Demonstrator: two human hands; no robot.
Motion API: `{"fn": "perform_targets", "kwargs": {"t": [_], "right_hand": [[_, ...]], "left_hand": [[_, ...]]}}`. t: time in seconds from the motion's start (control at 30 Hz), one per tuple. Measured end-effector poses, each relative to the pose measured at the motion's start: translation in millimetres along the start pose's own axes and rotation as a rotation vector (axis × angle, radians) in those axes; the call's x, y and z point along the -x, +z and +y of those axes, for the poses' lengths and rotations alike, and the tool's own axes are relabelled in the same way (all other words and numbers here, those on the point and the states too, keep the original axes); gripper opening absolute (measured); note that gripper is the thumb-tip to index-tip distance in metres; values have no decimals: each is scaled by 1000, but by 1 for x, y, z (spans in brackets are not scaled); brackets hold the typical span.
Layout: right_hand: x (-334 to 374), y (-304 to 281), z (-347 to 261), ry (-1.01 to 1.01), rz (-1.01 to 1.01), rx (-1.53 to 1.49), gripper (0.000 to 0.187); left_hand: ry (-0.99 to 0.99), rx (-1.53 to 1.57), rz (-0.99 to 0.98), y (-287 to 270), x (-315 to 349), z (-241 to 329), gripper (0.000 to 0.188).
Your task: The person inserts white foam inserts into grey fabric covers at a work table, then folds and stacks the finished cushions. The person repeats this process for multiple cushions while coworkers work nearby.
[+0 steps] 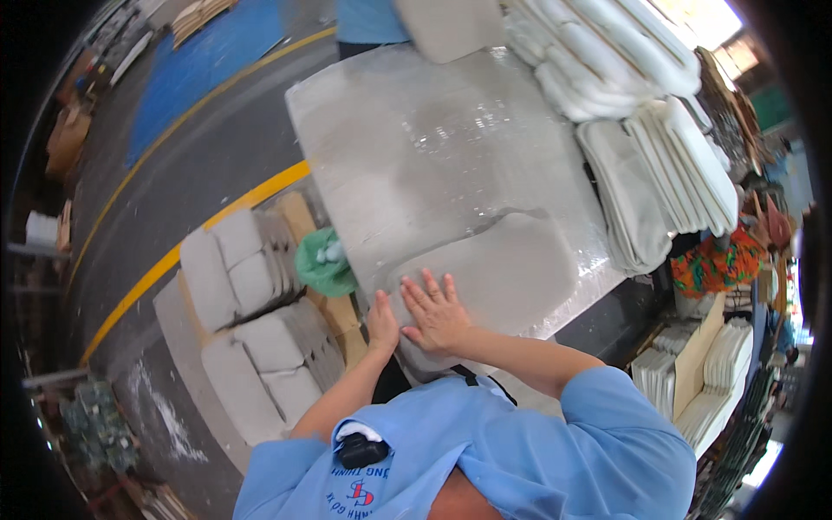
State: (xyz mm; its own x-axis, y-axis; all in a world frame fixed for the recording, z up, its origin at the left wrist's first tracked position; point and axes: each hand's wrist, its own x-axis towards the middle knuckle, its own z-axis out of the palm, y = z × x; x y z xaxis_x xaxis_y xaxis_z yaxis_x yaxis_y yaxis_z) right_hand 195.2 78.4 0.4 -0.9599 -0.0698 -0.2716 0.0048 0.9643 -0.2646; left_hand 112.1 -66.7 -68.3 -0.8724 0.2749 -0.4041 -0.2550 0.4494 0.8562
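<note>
A grey, rounded seat cushion [511, 269] lies flat at the near end of a table that looks wrapped in clear plastic. Spread flat on the cushion's left part is my right hand [438, 316], its fingers apart. My left hand [382, 322] rests against the cushion's left edge, fingers stretched out and pointing away from me. Neither hand grips anything. The tips of both hands are close together, with the right thumb beside the left palm. Part of the cushion's near edge is hidden by my right forearm.
The plastic-covered table [416, 147] stretches away from me. White and grey cushions [641, 182] are stacked along its right side. To the left, more grey cushions [251, 260] stand in piles, with a green plastic bag [325, 273] beside the table edge. Another person's blue clothing [371, 22] shows at the far end.
</note>
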Motion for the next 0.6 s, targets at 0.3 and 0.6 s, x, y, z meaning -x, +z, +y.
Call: {"fn": "perform_targets", "kwargs": {"t": [0.3,0.6], "right_hand": [[-6,0,88,183,463,-511,65],[119,-48,260,1000,583,-708,76]], "left_hand": [[93,140,-113,-5,6,19,67],[30,108,-175,8,20,48,91]]}}
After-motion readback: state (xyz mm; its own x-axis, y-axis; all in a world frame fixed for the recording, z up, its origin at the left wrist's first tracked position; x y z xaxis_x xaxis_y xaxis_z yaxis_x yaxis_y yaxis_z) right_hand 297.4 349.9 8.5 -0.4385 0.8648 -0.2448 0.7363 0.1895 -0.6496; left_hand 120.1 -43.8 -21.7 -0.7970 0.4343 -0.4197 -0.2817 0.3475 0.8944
